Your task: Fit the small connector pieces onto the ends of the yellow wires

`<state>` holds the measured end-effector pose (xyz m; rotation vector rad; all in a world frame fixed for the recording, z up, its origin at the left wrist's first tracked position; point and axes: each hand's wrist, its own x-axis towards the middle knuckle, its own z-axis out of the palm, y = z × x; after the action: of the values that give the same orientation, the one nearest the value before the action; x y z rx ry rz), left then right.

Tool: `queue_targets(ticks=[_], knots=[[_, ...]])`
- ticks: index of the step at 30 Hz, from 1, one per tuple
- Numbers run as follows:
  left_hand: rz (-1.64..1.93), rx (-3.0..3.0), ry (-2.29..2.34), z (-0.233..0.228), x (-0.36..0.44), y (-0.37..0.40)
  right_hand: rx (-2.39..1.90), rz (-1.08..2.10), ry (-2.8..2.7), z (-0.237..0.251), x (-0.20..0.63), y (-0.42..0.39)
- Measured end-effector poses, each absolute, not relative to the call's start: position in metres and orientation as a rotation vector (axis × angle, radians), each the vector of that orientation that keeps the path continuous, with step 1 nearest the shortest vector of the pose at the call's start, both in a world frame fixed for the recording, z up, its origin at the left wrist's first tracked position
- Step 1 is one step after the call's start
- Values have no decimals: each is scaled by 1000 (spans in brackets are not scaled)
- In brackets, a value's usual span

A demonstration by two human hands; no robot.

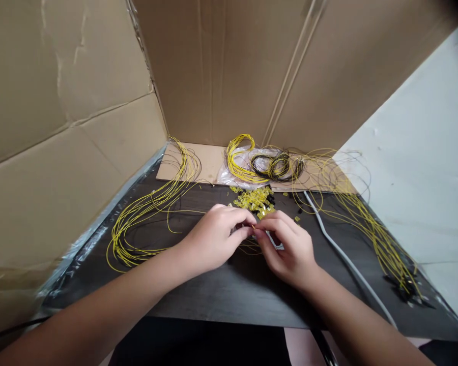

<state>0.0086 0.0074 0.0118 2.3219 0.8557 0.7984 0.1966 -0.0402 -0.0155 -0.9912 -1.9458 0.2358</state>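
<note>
My left hand (216,237) and my right hand (290,248) meet above the middle of the dark table. Thumb and forefinger of each are pinched together, the fingertips almost touching. A short bit of thin yellow wire (254,226) shows between them; most of it is hidden by the fingers. Whether a second small part is in the right fingertips I cannot tell. Just beyond the hands lies a heap of small clear yellow plastic pieces (254,200), with small black pieces (270,195) beside it. A loose bundle of yellow wires (127,236) curves across the table left of my left hand.
Coiled yellow wires (232,165) and a black coil (278,166) lie on cardboard at the back. More yellow wires (361,216) run down the right side to black ends (406,290). A grey cable (341,251) crosses the table. Cardboard walls (236,66) stand behind and left.
</note>
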Motion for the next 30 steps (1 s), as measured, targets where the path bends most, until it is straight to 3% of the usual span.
queue_targets(ticks=[8, 30], knots=[[1049, 2379, 730, 7, 0, 2, -969, 349, -1944, -11, 199, -39], [994, 2614, 717, 15, -6, -1, -1031, 336, -2059, -9, 204, -41]])
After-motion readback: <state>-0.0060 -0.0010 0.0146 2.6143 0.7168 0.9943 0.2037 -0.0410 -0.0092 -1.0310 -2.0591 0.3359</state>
